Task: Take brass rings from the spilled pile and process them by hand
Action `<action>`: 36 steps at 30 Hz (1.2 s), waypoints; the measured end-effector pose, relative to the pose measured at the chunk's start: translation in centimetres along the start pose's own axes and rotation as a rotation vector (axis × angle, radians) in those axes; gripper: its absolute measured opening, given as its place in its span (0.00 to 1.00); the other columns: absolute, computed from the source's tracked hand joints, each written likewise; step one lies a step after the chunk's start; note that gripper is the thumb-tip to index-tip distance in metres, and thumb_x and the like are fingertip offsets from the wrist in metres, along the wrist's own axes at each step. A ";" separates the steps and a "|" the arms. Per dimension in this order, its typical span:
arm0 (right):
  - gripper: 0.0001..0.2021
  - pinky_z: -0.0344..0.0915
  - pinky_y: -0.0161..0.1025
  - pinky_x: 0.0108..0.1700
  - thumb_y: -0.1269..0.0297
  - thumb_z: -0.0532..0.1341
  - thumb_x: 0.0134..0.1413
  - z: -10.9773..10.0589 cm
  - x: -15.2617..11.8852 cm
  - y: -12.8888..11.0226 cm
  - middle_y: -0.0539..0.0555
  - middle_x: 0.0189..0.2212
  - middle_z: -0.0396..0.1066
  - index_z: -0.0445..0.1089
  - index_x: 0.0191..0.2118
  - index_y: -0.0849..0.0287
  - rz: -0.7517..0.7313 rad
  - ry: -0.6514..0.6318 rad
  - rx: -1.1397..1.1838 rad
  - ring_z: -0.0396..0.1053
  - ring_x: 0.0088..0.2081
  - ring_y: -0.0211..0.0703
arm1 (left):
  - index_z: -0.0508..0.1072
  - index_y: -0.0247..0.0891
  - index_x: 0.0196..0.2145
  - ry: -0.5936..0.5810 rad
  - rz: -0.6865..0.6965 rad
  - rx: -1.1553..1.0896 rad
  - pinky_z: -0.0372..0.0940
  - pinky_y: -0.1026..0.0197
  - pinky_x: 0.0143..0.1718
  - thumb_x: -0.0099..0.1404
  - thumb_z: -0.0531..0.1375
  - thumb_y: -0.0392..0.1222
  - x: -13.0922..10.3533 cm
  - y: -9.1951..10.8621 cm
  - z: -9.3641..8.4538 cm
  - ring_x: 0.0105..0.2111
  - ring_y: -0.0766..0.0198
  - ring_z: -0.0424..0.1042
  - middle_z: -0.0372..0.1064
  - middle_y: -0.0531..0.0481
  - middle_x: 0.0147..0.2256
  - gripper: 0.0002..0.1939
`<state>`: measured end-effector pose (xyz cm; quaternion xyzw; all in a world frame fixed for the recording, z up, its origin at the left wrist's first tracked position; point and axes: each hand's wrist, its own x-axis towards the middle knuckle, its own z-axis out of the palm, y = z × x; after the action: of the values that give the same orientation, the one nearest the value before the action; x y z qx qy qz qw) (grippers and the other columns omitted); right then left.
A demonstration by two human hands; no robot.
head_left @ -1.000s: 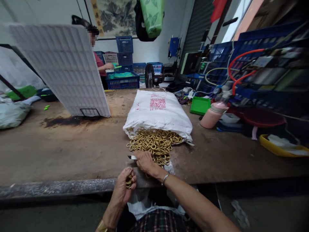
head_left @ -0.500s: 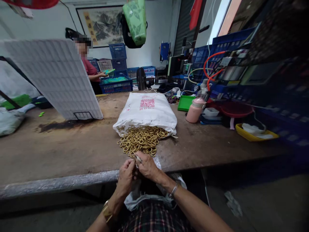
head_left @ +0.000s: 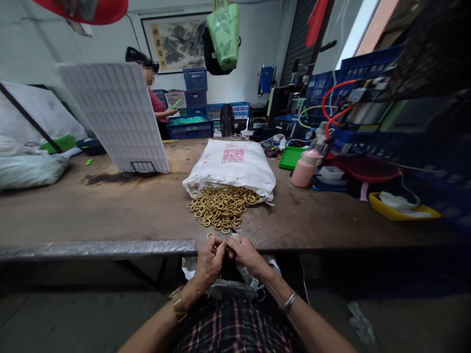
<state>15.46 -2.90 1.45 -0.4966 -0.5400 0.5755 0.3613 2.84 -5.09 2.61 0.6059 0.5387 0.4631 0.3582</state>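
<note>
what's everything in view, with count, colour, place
Table: one, brown, across the middle
Sack: one, white with red print, on table
Rings: many, brassy, spilling from sack
Panel: one, white, table's left
Bottle: one, pink, right of sack
Tray: one, green, beyond bottle
Dish: one, yellow, table's right
Plastic bagging: count unclear, pale, far left
Fan: one, black, behind sack
Crates: several, mostly blue, back and right
Hanging bags: two, green and black, upper centre
Painting: one, dark-framed, back wall
Co-worker: one, pinkish top, behind panel
Tool: one, white, table's front edge
Left hand: one, golden wristband, holding rings
Right hand: one, silver bracelet, holding tool
</note>
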 end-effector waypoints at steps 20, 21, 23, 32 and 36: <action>0.12 0.52 0.33 0.28 0.57 0.53 0.49 -1.3 0.8 -1.8 0.44 0.19 0.55 0.59 0.22 0.58 -0.107 -0.123 -0.180 0.53 0.24 0.34 | 0.62 0.37 0.28 -0.089 -0.540 -0.590 0.48 0.72 0.14 0.56 0.57 0.53 -1.4 1.2 0.3 0.15 0.75 0.58 0.60 0.58 0.20 0.16; 0.12 0.52 0.33 0.28 0.57 0.53 0.49 -1.3 0.8 -1.8 0.45 0.19 0.55 0.59 0.22 0.58 -0.106 -0.128 -0.171 0.54 0.24 0.34 | 0.61 0.37 0.28 -0.095 -0.537 -0.618 0.48 0.72 0.14 0.56 0.57 0.53 -1.4 1.0 0.3 0.15 0.75 0.58 0.60 0.58 0.20 0.16; 0.12 0.53 0.33 0.28 0.57 0.53 0.50 -1.2 0.7 -1.8 0.45 0.19 0.56 0.59 0.22 0.58 -0.100 -0.136 -0.146 0.54 0.24 0.34 | 0.61 0.37 0.28 -0.105 -0.536 -0.653 0.48 0.72 0.14 0.57 0.58 0.53 -1.5 0.8 0.2 0.15 0.75 0.59 0.60 0.58 0.20 0.16; 0.12 0.54 0.32 0.28 0.57 0.53 0.51 0.1 1.8 -1.7 0.46 0.19 0.59 0.63 0.24 0.58 -0.061 -0.154 -0.098 0.56 0.24 0.35 | 0.60 0.37 0.27 -0.076 -0.597 -0.664 0.48 0.71 0.15 0.54 0.59 0.56 -0.8 0.4 -1.2 0.15 0.76 0.58 0.60 0.59 0.19 0.19; 0.12 0.54 0.33 0.27 0.56 0.51 0.53 0.1 2.2 -0.9 0.47 0.19 0.60 0.64 0.27 0.58 -0.076 -0.034 -0.211 0.57 0.24 0.36 | 0.61 0.37 0.27 -0.079 -0.580 -0.624 0.50 0.71 0.16 0.56 0.58 0.56 -0.7 -0.1 -1.9 0.15 0.75 0.58 0.60 0.58 0.20 0.19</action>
<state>14.72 -0.68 1.94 -0.5013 -0.6219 0.5097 0.3194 1.03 -5.84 2.98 0.3089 0.5068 0.4604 0.6602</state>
